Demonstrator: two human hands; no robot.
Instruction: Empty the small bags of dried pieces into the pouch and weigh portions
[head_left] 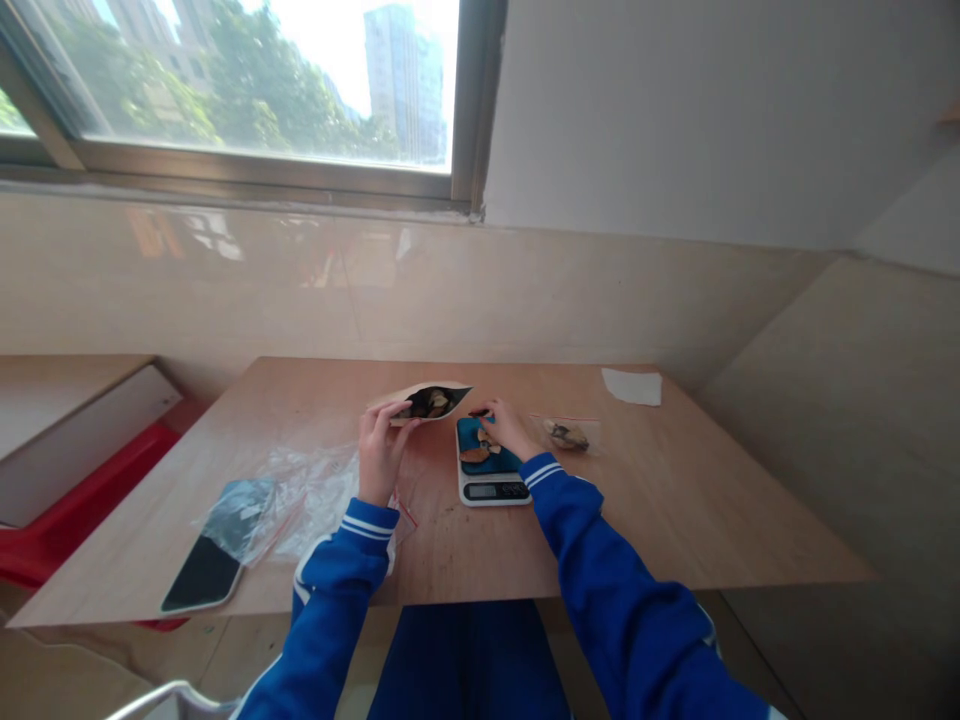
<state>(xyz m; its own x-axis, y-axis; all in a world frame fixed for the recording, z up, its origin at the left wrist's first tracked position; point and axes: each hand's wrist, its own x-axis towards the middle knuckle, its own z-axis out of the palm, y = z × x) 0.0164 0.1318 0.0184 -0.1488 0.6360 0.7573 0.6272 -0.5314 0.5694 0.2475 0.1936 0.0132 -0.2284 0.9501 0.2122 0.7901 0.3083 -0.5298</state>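
My left hand (381, 452) grips the near edge of a paper pouch (456, 408), whose mouth gapes open. Dark and tan dried slices (435, 401) show inside it. Just right of the pouch is a white kitchen scale (466, 494) with a blue weighing surface and a small display. Several brown dried pieces (475, 455) lie on its blue top. Over the scale's far edge, my right hand (510, 430) pinches a small dark dried piece (478, 412). A clear zip bag (568, 436) holding similar pieces lies to the right of that hand.
Crumpled clear plastic bags (311, 510) spread left of my left forearm, partly over a dark phone-like device (201, 575). A white paper piece (634, 387) lies at the wooden table's (712, 500) far right. A tiled wall and window stand behind; a red stool (97, 495) is left.
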